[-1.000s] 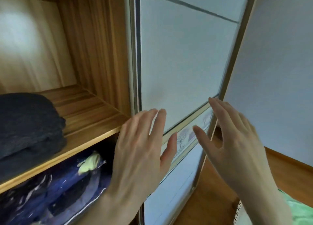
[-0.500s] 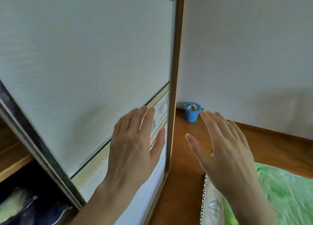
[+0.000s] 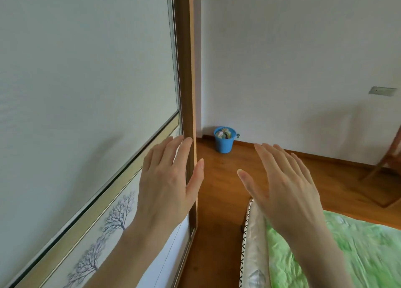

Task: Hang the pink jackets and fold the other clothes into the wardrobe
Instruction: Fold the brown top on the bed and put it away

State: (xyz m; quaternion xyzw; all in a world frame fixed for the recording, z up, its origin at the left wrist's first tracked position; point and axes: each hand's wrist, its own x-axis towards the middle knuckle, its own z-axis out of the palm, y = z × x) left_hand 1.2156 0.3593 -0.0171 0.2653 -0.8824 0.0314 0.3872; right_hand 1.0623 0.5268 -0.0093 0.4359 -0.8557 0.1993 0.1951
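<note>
Wardrobe door [image 3: 86, 75], a pale sliding panel, fills the left half of the view and covers the wardrobe's inside, so no jacket or folded clothing can be seen. A brown frame [image 3: 188, 71] edges the door on its right. Across the door runs 1 beige band [image 3: 121, 185], and under it a strip printed with bare grey trees [image 3: 118, 215]; 2 trees show clearly, with part of a third at the bottom edge.

Both hands are raised, palms away from the camera, fingers straight and slightly spread, each grip holding nothing. The left hand [image 3: 167, 185] lies in front of the door's right edge and the frame; whether it touches them cannot be told. The right hand [image 3: 284, 183] is held in the air to the right, above the floor and the bed's near corner.

A brown wooden floor [image 3: 221, 201] runs to the far white wall [image 3: 293, 60]. In the far corner, just right of the frame, stands 1 blue bucket [image 3: 224, 141] with crumpled, colourful stuff inside. At the near right is 1 bed with a green cover [image 3: 358, 251] and a silvery edge with black-and-white trim [image 3: 252, 244]. At the far right edge stands a piece of wooden furniture [image 3: 388, 164], only partly in view. On the wall sits 1 grey plate [image 3: 383, 91]. No writing or label can be read anywhere.
</note>
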